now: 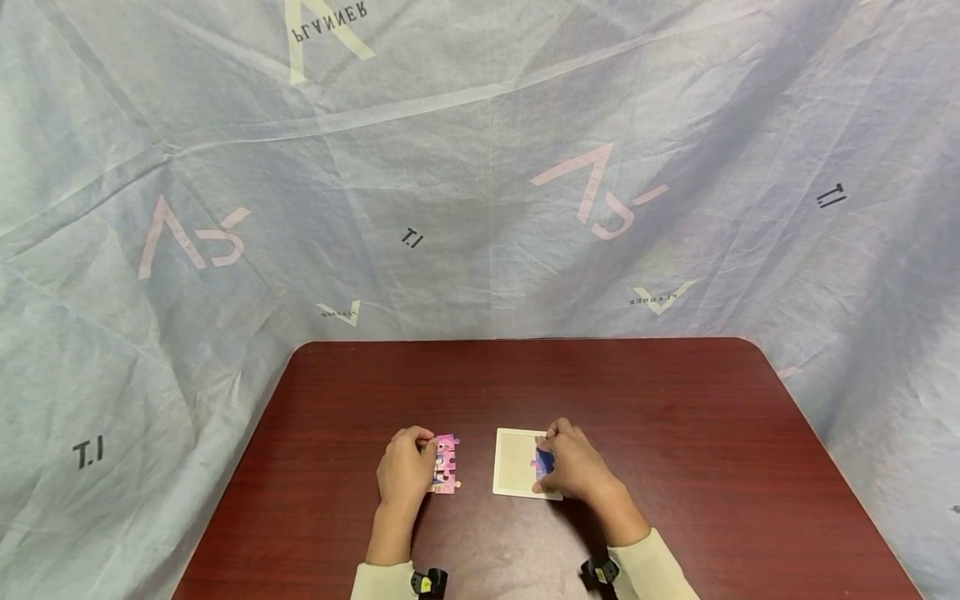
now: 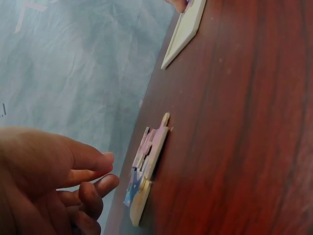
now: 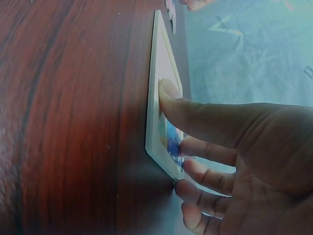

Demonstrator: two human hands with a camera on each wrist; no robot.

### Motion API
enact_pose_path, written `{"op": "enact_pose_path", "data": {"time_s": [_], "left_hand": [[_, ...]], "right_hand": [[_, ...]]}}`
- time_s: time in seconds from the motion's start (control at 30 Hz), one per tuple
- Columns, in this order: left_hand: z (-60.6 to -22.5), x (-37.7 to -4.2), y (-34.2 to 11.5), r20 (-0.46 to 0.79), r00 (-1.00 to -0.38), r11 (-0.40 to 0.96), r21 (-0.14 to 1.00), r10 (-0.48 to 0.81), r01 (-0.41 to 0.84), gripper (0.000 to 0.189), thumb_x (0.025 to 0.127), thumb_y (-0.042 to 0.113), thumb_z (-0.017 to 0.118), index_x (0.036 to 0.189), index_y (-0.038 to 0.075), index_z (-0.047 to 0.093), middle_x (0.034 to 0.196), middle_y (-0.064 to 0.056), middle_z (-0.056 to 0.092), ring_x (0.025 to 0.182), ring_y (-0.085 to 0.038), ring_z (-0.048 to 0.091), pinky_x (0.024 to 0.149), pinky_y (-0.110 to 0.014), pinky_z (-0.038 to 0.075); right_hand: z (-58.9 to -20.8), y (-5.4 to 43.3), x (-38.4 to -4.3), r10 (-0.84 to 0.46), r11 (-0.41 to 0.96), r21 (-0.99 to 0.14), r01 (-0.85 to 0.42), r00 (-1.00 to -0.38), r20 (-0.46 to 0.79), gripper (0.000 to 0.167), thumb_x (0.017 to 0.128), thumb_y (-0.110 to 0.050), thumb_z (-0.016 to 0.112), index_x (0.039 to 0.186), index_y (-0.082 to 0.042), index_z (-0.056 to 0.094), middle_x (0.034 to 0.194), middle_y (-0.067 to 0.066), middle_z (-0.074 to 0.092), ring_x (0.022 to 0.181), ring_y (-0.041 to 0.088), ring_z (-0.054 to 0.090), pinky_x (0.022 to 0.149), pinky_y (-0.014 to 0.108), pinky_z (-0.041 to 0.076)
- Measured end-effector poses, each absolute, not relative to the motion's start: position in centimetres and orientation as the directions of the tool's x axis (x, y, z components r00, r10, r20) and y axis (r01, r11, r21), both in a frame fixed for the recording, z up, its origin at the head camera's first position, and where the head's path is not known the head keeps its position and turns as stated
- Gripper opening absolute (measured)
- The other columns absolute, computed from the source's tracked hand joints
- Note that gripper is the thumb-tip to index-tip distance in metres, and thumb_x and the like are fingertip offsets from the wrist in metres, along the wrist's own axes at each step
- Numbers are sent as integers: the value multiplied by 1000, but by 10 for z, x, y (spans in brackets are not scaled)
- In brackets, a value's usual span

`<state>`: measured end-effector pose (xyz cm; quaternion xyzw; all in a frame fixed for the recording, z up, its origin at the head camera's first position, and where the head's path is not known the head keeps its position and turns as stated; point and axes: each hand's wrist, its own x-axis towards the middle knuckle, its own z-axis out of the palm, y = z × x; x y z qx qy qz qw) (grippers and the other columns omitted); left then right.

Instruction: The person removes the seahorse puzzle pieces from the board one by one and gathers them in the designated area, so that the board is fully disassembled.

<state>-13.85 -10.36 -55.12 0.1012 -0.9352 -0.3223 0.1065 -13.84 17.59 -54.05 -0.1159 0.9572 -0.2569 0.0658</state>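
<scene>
Several joined jigsaw pieces, mostly pink, lie on the table beside my left hand. In the left wrist view, a small gap separates that hand's loosely bent fingers from the pieces; nothing shows between them. A cream puzzle tray lies to the right of the pink pieces. Blue jigsaw pieces sit at the tray's right side, and my right hand spans them between thumb and fingers. Part of the blue pieces is hidden under this hand. The right thumb touches inside the tray.
The dark red wooden table stretches around the pieces and the tray. Grey printed cloth hangs behind the table and along its sides. A black wrist camera is strapped on each wrist.
</scene>
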Motion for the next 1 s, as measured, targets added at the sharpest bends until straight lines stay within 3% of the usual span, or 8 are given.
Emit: {"op": "enact_pose_path", "data": {"time_s": [0.2, 0.33, 0.53, 0.7, 0.83, 1.0], "left_hand": [[-547, -136, -96, 153, -963, 777, 625, -222, -80, 7, 92, 18, 76, 96, 16, 79, 97, -4, 77, 86, -28, 75, 70, -50, 58], [-544, -133, -84, 199, -966, 780, 626, -166, -5, 5, 91, 19, 79, 94, 15, 79, 94, -4, 77, 84, -26, 75, 69, -47, 58], [-540, -119, -59, 199, -979, 778, 622, -40, 94, 4, 91, 20, 81, 91, 18, 78, 87, 4, 73, 77, -11, 69, 65, -31, 53], [-537, -110, -39, 193, -980, 775, 611, 49, 159, 3, 90, 18, 82, 91, 17, 78, 86, 5, 71, 75, -7, 65, 64, -25, 50], [-536, -107, -27, 204, -973, 782, 587, 107, 210, 4, 89, 17, 82, 92, 15, 79, 87, 3, 72, 77, -10, 68, 65, -26, 51], [-538, -105, -14, 203, -963, 789, 556, 175, 260, 5, 88, 19, 82, 91, 16, 79, 89, 3, 75, 80, -13, 71, 65, -28, 52]], "right_hand": [[-540, 176, -139, -256, 840, -511, -183, -964, -76, 70, 65, -24, 102, 126, -2, 76, 123, 11, 57, 112, 29, 54, 94, 51, 55], [-538, 175, -141, -264, 834, -516, -197, -963, -60, 61, 71, -19, 98, 124, 0, 76, 119, 11, 57, 109, 28, 54, 96, 49, 53], [-536, 175, -141, -269, 837, -507, -207, -962, -50, 44, 82, -9, 89, 123, 1, 76, 111, 8, 56, 100, 26, 53, 92, 45, 50], [-538, 176, -143, -254, 843, -491, -220, -967, -3, 26, 90, 5, 74, 114, -3, 81, 100, 6, 54, 88, 21, 52, 80, 37, 49], [-538, 176, -146, -238, 850, -482, -213, -971, 10, 29, 91, 9, 65, 106, -7, 84, 93, 6, 56, 82, 19, 53, 73, 34, 50], [-539, 175, -148, -238, 866, -449, -221, -971, 18, 30, 88, 10, 65, 90, -12, 85, 91, 9, 58, 79, 20, 54, 71, 37, 53]]}}
